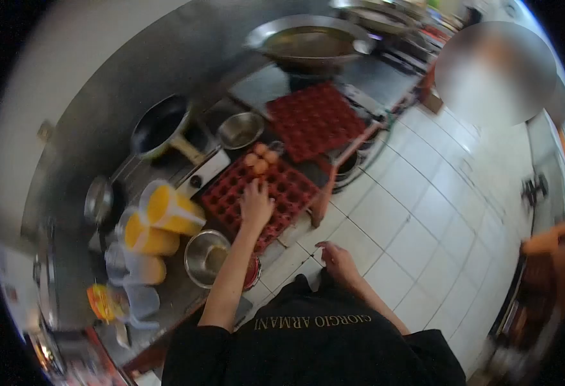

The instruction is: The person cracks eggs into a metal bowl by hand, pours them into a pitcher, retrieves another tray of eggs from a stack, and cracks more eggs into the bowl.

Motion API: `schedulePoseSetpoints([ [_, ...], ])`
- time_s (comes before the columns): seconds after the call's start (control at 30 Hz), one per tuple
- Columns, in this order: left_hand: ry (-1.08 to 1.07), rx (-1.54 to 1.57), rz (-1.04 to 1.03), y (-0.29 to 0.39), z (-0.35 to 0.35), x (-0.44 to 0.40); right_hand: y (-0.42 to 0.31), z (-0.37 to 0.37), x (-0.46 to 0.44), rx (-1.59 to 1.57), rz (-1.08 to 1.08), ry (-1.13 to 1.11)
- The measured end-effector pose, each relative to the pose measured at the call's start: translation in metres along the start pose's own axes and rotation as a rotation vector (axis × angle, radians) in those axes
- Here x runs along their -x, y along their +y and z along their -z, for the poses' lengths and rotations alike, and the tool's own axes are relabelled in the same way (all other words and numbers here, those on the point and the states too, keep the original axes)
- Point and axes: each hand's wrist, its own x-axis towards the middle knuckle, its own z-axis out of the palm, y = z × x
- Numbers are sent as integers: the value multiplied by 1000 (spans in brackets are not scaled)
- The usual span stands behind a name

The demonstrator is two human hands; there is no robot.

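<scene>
The left arm [233, 278] reached well forward, nearly straight, the wrist in line with the forearm. The left hand [256, 206] was palm down with fingers pointing ahead; their grip could not be made out. The right arm [380, 303] was held lower and nearer the body, the right hand [340, 262] loosely bent, fingers slightly apart.

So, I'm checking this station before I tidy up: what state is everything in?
Near red tray: mostly empty
Eggs: clustered at that tray's far edge, intactness unclear
Far red tray: apparently empty
Two pitchers: holding yellow contents
Wok: uncovered, liquid inside
Frying pan: uncovered
Left hand: over near tray, grip unclear
Right hand: apparently empty, fingers partly curled
</scene>
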Motion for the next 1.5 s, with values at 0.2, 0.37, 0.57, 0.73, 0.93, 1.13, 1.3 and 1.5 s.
schedulePoseSetpoints([
  [0.2, 134, 7, 157, -11, -17, -8, -25, 4, -136, 268, 460, 90],
  [0.37, 152, -11, 75, -10, -19, -57, -11, -25, -257, 503, 603, -18],
  [0.57, 63, -78, 159, -4, -33, -98, 14, -44, -327, 620, 656, -334],
  [0.73, 194, 54, 242, -8, -11, -75, -1, -36, -330, 423, 747, -309],
  [0.93, 383, 1976, 485, -11, 52, 23, -10, -30, -299, -594, 142, -393],
  [1.13, 569, 1385, 469, -32, 76, 119, -133, -66, -195, -1091, -445, -801],
  [1.3, 653, 1177, 646, -43, 91, 151, -175, -103, -150, -208, 965, -545],
  [1.5, 673, 1147, 698, -56, 108, 177, -182, -141, -128, 6, 1147, -422],
])
